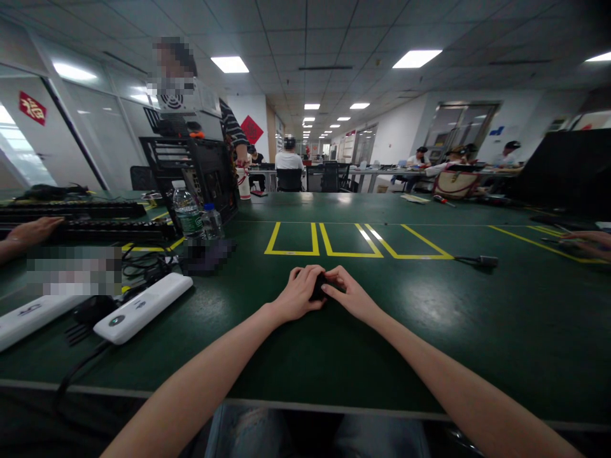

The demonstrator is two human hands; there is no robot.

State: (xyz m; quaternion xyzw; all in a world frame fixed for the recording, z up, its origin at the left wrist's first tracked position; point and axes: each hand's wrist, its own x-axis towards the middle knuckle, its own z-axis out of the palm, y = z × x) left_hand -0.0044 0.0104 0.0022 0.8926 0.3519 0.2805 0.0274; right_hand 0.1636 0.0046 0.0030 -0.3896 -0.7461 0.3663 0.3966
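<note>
Over the green tabletop [363, 356], my two hands meet around a small black object [317, 291], its kind mostly hidden by fingers. My left hand [298, 295] wraps it from the left, fingers curled over its top and thumb at its lower side. From the right, my right hand [349, 294] pinches its edge between thumb and fingertips. Just beyond lie yellow tape outlines [292, 252] on the table. A short black cable with a thick plug end [487, 261] rests to the right.
White power strips [143, 308] with cables lie at left. Behind them stand water bottles [187, 210] and a black computer case [210, 168]. Another person's hand [35, 232] is at far left, another person's hand [589, 243] at far right. A red-handled screwdriver [443, 201] lies farther back.
</note>
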